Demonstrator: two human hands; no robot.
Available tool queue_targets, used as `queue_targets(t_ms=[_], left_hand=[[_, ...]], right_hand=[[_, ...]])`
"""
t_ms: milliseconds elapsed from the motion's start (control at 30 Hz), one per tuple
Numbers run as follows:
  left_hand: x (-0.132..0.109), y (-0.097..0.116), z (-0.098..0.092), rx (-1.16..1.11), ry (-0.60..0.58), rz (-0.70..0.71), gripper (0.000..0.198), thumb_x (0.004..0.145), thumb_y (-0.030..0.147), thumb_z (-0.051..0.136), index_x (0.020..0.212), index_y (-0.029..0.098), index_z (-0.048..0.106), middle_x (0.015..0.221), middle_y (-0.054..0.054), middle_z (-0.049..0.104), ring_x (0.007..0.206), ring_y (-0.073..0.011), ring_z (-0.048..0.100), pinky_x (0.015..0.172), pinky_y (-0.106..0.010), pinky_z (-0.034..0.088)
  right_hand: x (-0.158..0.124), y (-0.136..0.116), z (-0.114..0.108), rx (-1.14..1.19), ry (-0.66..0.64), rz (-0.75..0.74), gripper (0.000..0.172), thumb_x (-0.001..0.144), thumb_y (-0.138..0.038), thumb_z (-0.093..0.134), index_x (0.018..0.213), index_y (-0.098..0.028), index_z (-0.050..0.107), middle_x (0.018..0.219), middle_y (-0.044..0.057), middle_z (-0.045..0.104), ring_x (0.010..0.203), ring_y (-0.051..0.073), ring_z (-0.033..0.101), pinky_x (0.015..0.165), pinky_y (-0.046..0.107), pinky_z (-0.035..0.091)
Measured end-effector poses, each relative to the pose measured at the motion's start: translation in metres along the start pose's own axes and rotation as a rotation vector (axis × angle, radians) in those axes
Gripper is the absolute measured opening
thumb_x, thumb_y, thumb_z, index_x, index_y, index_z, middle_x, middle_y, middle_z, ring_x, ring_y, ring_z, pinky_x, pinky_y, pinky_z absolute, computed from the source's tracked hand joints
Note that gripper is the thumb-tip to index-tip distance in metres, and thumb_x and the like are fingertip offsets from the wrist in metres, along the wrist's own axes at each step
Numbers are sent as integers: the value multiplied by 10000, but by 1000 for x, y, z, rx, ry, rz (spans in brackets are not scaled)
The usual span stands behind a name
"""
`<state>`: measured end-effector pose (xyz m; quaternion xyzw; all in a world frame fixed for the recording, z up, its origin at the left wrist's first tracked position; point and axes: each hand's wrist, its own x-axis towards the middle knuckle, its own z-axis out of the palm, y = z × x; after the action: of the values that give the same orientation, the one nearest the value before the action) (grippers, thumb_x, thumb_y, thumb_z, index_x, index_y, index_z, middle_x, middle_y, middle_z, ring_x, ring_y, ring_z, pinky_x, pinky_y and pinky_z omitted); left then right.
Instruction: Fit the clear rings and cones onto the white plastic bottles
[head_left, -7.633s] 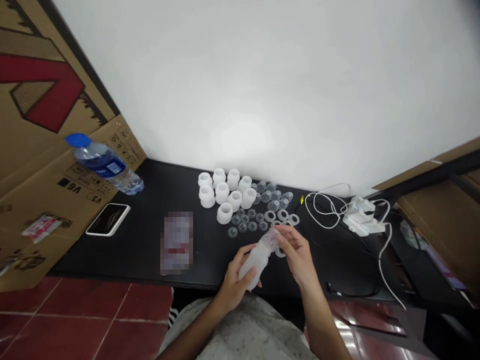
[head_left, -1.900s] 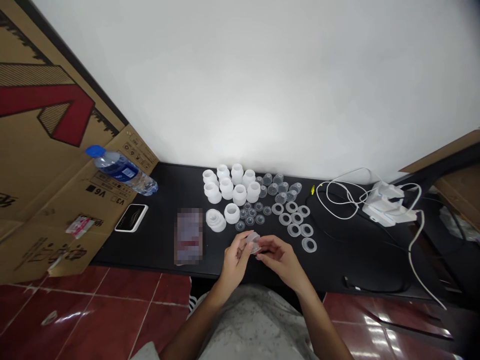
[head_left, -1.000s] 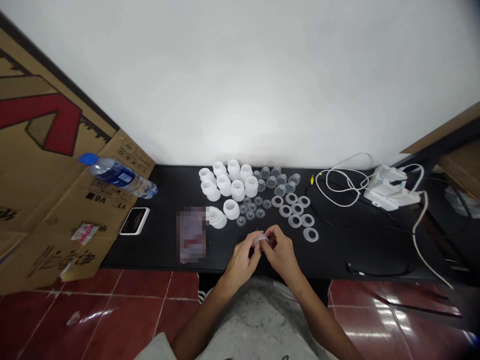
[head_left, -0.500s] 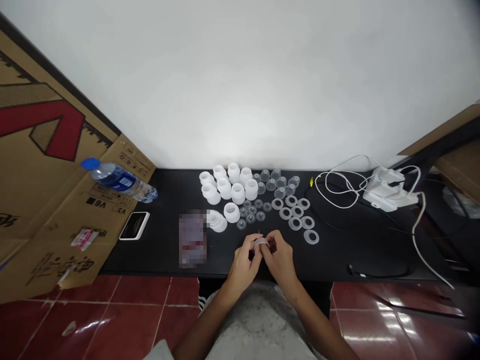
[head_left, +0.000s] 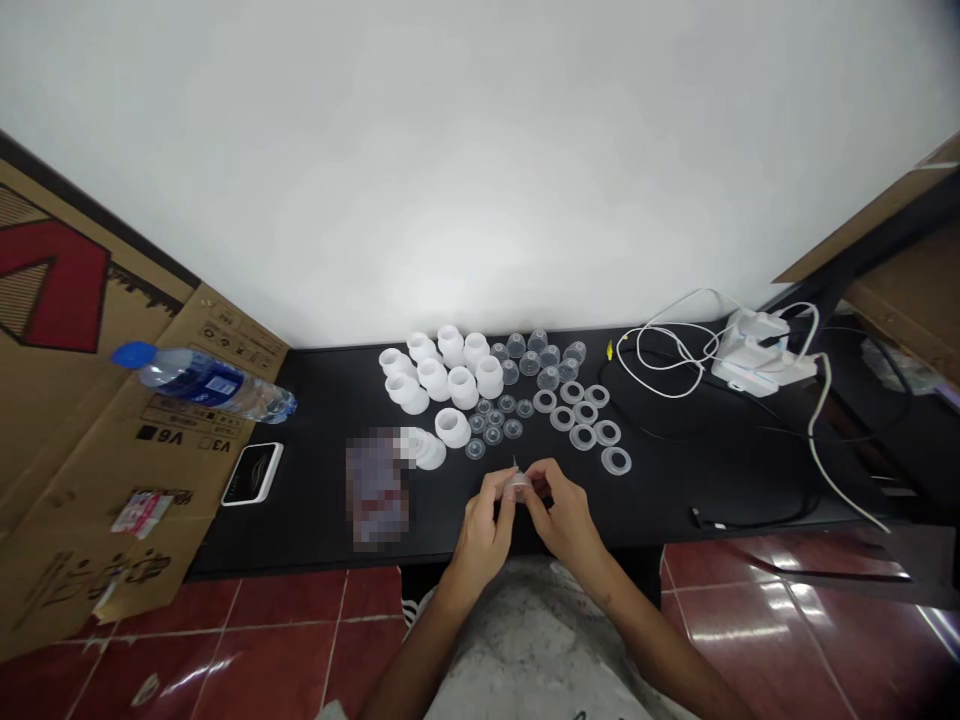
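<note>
Near the front edge of the black table, my left hand and my right hand meet, fingers closed on one small translucent piece. It looks domed, with a thin point sticking up above the fingertips; its lower part is covered by my fingers. Just beyond lie several small clear disc-like pieces with raised middles. To the right of these are several flat translucent rings. Several clear dome caps stand farther back, beside several white necked plastic pieces. White round pieces overlap at the left.
A pixelated flat patch lies left of the parts. Farther left are a white phone-like device, a water bottle and a cardboard box. At right, a white charger has looping cables; a black cable lies at the front.
The view has tilted and shifted slightly. Between my fingers the translucent piece has turned, showing a domed side where a ring-like edge showed before. Both hands keep hold of it.
</note>
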<state>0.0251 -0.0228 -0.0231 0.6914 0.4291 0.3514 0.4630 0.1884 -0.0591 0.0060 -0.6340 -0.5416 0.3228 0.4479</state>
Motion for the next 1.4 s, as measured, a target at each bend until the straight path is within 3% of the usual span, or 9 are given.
queue_targets(t_ms=[267,467,533,667,833,1033,1267,1333,1400], left_hand=[[0,-3,1,122,68,109,281,1153,340,492,1305,209,688,1188,-133,829,1081,-255,825,956,-366,653],[-11,-6,8,-43,273,48,296,1149,416,524,1261,194,686,1105,-133,828,926,-231,822,817,-333,650],[-11,-6,11,-189,328,-25,316,1146,464,534,1249,194,662,953,-88,821,760,-196,792,693,-291,614],[-9,-5,12,-425,396,-103,392,1110,568,583,1210,193,636,768,-17,751,630,-166,709,615,-257,542],[-9,-3,9,-663,495,-66,506,1061,680,576,1192,193,626,734,-2,692,574,-151,622,575,-256,476],[-11,-6,9,-658,617,-132,477,1094,657,537,1085,191,635,673,15,665,520,-138,598,557,-253,463],[-15,-9,9,-673,605,-10,483,1021,655,671,1193,217,557,842,-35,781,640,-170,705,622,-269,525],[-13,-6,6,-699,549,30,552,992,646,726,1291,230,519,967,-81,827,755,-204,769,675,-288,564],[-8,0,3,-734,491,20,626,965,605,787,1378,235,496,1082,-120,841,860,-235,812,706,-300,592]], right_hand=[[2,0,7,62,34,17,9,1055,-271,624,1051,-264,621,945,22,777,836,201,769,770,308,618],[15,-12,-30,67,-234,-110,116,1069,-359,685,1127,-264,719,961,16,772,826,191,716,782,304,581],[30,-16,-33,64,-196,-133,199,1130,-382,583,1163,-260,737,1017,41,789,876,205,732,817,325,585],[69,-24,-6,-48,14,-238,199,1114,-343,589,1186,-239,743,1065,90,797,910,246,740,826,370,603],[104,-38,37,-228,-60,-304,311,978,-278,788,1278,-230,721,1211,118,802,1042,310,716,946,472,608],[114,-42,53,-273,-133,-253,441,893,-269,884,1287,-225,693,1262,119,770,1159,337,697,995,499,594],[98,-53,12,14,-4,-304,414,1010,-435,740,1368,-239,673,1273,129,740,1147,304,707,1023,464,601],[85,-43,-7,184,-20,-185,458,1070,-528,630,1437,-253,622,1298,131,744,1173,309,743,986,447,632],[66,-26,-23,316,-97,25,528,1104,-617,515,1495,-266,570,1162,121,787,956,300,805,733,388,671]])
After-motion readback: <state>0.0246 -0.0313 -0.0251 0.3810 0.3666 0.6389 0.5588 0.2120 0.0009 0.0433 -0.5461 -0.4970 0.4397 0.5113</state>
